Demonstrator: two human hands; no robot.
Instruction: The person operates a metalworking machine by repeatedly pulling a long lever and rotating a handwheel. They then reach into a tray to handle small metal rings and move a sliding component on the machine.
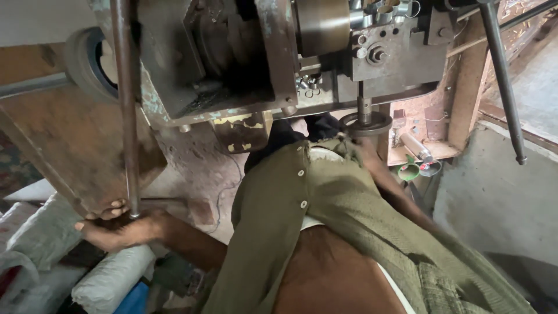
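**Lever rod gripped low, handwheel reached at the right**

Lever rod (129, 110), a long dark metal bar, runs down the left side of the old machine (244, 64) from the top of the view to the near left, where the left hand (116, 228) wraps its lower end. The fingers curl round the bar and the thumb lies along the side, so the hand is closed on it. The right hand (361, 144) reaches far under the machine's right end, at the round handwheel (366, 123) on its short upright shaft; the olive shirt (325, 197) and forearm cover most of it, so I cannot tell whether it is spread or gripping.

Small shiny metal rings (309, 83) lie in a heap on the machine's ledge, just left of the handwheel. White sacks (110, 279) are stacked at the near left, below the gripping hand.

To my eye, working the rod well calls for a firm, full-fist hold low down, a pull in line with the bar, and a loose sleeve kept away from the wheel.
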